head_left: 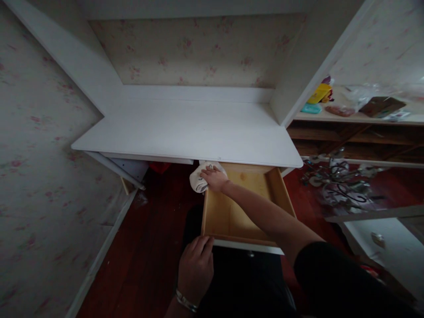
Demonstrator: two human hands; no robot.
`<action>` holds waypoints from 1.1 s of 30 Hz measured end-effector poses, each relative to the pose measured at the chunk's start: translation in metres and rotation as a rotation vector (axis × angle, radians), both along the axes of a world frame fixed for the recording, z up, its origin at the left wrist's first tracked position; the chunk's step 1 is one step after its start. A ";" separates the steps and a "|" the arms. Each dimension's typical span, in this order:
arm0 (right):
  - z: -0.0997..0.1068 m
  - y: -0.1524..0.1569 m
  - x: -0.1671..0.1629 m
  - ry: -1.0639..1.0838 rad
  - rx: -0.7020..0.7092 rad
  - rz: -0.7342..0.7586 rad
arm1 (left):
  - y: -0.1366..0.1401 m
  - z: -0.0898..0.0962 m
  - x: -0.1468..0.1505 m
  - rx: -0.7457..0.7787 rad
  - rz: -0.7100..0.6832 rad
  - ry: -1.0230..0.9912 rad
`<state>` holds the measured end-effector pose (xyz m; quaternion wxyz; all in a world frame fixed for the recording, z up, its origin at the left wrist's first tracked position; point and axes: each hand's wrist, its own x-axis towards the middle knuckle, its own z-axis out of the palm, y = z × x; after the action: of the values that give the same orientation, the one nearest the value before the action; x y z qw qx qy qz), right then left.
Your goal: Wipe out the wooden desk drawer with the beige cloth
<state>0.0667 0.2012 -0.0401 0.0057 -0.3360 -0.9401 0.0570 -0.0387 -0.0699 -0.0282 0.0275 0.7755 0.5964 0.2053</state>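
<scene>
While the left hand [196, 265] rests open-fingered on the drawer [228, 221] front at 7 o'clock, the right hand [214, 179] grips a white cloth [198, 181] at the drawer's 11 o'clock corner.

A home bedroom is shown by floral wallpaper [43, 168], a white counter [185, 132] above the fingers, and red wood floor [145, 256] below.
</scene>
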 end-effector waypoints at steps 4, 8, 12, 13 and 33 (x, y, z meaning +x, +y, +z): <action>0.015 -0.045 0.006 0.060 -0.150 0.062 | -0.004 -0.005 -0.002 0.040 0.012 -0.017; 0.030 -0.093 0.024 0.143 -0.454 0.055 | -0.005 -0.010 -0.006 0.103 0.039 -0.060; 0.040 -0.123 0.034 0.265 -0.757 0.220 | 0.000 -0.006 -0.013 0.239 0.009 -0.181; 0.041 -0.127 0.036 0.299 -0.796 0.256 | 0.002 -0.003 -0.014 0.281 -0.006 -0.219; 0.084 -0.188 0.213 -0.045 -0.488 0.029 | 0.067 -0.006 0.033 -0.173 0.019 0.003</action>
<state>0.2793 0.0134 0.0436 -0.0973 -0.3150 -0.9031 0.2753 -0.0055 -0.0027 -0.0347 0.0916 0.7649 0.6193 0.1519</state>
